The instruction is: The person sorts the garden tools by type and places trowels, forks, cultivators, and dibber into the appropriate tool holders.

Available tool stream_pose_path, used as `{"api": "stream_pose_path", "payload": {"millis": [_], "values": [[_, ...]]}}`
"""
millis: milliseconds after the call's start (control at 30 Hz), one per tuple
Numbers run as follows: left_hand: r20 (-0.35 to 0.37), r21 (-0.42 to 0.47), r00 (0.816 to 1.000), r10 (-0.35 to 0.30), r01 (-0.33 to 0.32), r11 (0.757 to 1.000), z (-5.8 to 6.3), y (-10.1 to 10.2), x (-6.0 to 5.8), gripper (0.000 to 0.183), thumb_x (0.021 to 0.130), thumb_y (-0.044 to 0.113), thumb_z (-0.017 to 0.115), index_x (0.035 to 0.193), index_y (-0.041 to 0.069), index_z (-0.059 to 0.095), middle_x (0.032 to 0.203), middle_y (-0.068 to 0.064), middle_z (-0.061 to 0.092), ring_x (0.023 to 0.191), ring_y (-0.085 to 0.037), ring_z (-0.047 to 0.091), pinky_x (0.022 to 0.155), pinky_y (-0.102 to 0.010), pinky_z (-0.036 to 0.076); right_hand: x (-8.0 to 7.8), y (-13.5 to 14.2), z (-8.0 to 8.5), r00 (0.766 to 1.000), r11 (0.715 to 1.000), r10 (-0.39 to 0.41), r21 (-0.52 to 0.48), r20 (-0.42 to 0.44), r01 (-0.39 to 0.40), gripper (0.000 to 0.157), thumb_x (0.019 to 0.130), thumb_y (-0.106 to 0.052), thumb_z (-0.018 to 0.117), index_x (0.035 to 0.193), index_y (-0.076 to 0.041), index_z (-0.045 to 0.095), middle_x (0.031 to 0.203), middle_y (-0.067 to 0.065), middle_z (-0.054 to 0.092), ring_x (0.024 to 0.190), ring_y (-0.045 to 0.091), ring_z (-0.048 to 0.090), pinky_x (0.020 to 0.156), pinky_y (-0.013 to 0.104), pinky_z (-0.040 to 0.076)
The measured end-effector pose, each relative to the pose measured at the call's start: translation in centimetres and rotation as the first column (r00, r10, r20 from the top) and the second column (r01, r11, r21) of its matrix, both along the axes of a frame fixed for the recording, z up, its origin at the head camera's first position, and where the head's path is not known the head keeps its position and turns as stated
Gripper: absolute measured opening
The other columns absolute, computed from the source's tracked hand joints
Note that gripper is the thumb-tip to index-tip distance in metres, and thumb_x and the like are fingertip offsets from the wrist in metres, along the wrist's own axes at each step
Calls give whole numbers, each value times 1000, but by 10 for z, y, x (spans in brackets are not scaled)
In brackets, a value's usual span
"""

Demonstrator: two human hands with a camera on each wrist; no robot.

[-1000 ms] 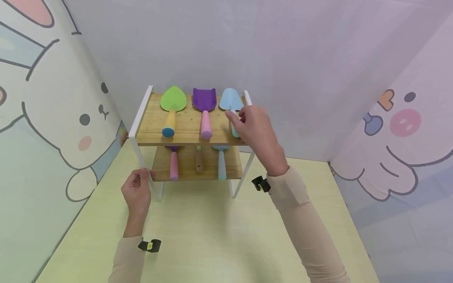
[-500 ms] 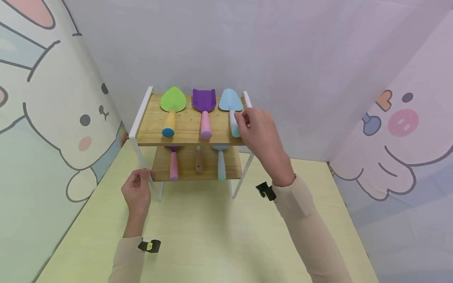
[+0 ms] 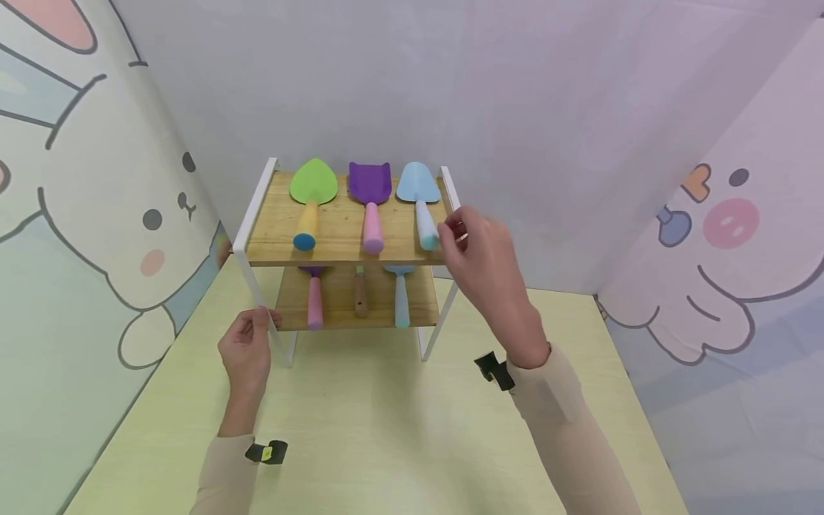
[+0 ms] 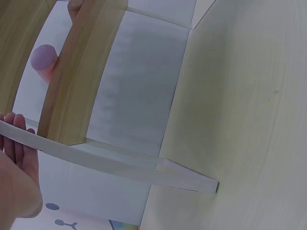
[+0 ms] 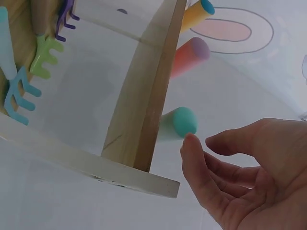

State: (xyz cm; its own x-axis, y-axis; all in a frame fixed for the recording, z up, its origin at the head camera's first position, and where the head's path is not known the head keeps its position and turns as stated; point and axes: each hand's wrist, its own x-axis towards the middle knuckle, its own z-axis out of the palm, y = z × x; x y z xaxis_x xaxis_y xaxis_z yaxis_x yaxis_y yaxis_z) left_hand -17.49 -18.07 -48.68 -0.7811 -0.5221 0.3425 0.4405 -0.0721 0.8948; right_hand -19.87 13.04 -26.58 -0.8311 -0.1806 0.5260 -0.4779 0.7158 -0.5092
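Note:
A light-blue toy shovel [image 3: 419,186] lies at the right of the rack's upper shelf, its handle toward me. My right hand [image 3: 483,261] is beside that handle's end, fingers loosely bent with nothing between them; in the right wrist view a gap shows between thumb and index finger. To the left lie a purple shovel [image 3: 370,184] with a pink handle and a green shovel [image 3: 314,182] with a yellow handle. My left hand [image 3: 247,350] holds the rack's white front-left leg [image 4: 96,160] at lower-shelf height, its fingers reaching behind it.
On the lower shelf [image 3: 335,315] lie three small rakes: a purple rake [image 5: 64,21], a green rake [image 5: 45,57] with a brown handle, and a blue rake [image 5: 21,96]. The rack stands on a pale table [image 3: 360,429] between cartoon-printed walls.
My right hand has drawn away from the light-blue shovel's handle, moving right and toward me, uncovering the handle. The left hand stays on the rack leg.

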Motion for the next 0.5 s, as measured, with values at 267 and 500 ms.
{"api": "stream_pose_path", "payload": {"millis": [267,500], "values": [[55,-27,998,-6,8,1000,2,0,3,33,104,13,62,102,-21,62,86,4,75,83,-8,72,86,-22,55,3,9,-16,994,998,51,-36,-98,-55,9,99,-5,64,99,4,67,87,12,71,74,21,69,65,34,60],[14,22,999,-34,34,999,3,-1,9,32,103,11,62,108,-21,65,95,-6,77,91,-13,74,93,-24,55,7,17,-30,980,993,94,-58,-173,-106,5,98,-4,66,98,2,67,86,8,70,73,15,67,62,27,59]]}}
